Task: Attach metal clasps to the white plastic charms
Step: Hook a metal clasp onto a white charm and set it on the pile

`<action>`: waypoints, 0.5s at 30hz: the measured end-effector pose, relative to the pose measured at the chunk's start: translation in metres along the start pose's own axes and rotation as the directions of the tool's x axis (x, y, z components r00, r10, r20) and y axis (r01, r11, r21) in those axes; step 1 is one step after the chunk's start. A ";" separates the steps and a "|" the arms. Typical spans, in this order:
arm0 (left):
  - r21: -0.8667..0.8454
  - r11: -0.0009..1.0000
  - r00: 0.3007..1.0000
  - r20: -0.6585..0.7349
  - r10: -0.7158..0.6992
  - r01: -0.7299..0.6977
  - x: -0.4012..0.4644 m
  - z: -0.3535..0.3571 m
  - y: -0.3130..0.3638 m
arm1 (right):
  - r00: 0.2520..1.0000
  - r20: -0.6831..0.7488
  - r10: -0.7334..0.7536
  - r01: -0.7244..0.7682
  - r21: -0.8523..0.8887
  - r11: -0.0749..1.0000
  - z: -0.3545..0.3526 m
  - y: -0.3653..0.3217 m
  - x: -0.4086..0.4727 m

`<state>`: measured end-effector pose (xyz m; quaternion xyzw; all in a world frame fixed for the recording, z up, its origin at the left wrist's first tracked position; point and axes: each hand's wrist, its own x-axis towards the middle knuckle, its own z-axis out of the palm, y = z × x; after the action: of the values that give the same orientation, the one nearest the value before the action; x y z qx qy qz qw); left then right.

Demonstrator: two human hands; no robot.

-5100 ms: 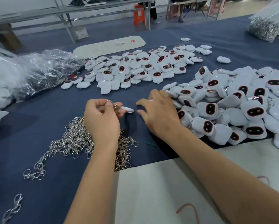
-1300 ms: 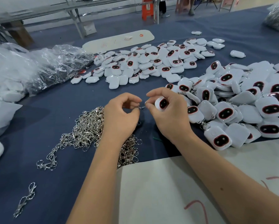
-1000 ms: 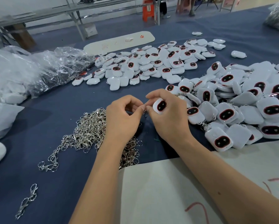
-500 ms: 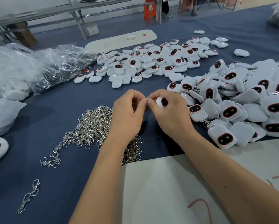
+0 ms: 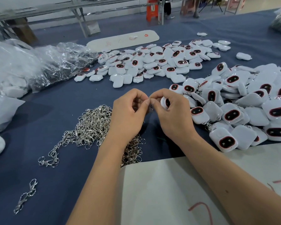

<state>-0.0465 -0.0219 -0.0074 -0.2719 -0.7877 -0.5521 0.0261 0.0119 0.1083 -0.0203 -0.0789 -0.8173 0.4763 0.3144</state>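
Observation:
My right hand [image 5: 172,117] grips a white plastic charm [image 5: 165,102] with a dark red-rimmed oval face, mostly hidden in the fingers. My left hand [image 5: 128,116] pinches a small metal clasp [image 5: 150,106] between thumb and forefinger, right against the charm's edge. Both hands meet fingertip to fingertip above the blue cloth. A heap of silver clasps [image 5: 91,127] lies under and left of my left wrist. A big pile of white charms [image 5: 243,101] spreads to the right, and another pile [image 5: 156,62] lies farther back.
Crumpled clear plastic bags [image 5: 39,65] sit at the left. A white sheet [image 5: 185,192] covers the table's near edge. A long white board [image 5: 123,40] lies at the back. A stray clasp [image 5: 26,195] lies at the near left. An orange stool [image 5: 152,12] stands beyond the table.
Since five seconds ago my right hand picked up a charm and brought it to my left hand's clasp. Over the last second both hands stay pressed together with only small finger shifts.

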 end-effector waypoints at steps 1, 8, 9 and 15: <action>0.000 1.000 1.000 0.001 0.002 -0.002 0.000 0.000 -0.001 | 1.000 -0.006 -0.001 0.001 0.009 1.000 0.000 0.000 0.000; -0.025 0.999 0.999 -0.012 0.030 -0.031 -0.002 0.001 -0.001 | 0.998 -0.006 0.067 -0.067 0.066 0.996 0.001 0.002 0.002; -0.025 0.999 0.999 -0.012 0.032 -0.032 -0.002 0.001 -0.001 | 0.997 -0.007 0.076 -0.075 0.072 0.995 0.001 0.003 0.002; -0.084 0.996 1.000 -0.011 0.011 -0.012 -0.001 0.003 -0.002 | 0.995 0.019 0.094 -0.096 0.135 0.986 0.000 0.008 0.003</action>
<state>-0.0460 -0.0201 -0.0107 -0.2745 -0.7621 -0.5860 0.0219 0.0081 0.1139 -0.0250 -0.0934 -0.7801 0.5459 0.2910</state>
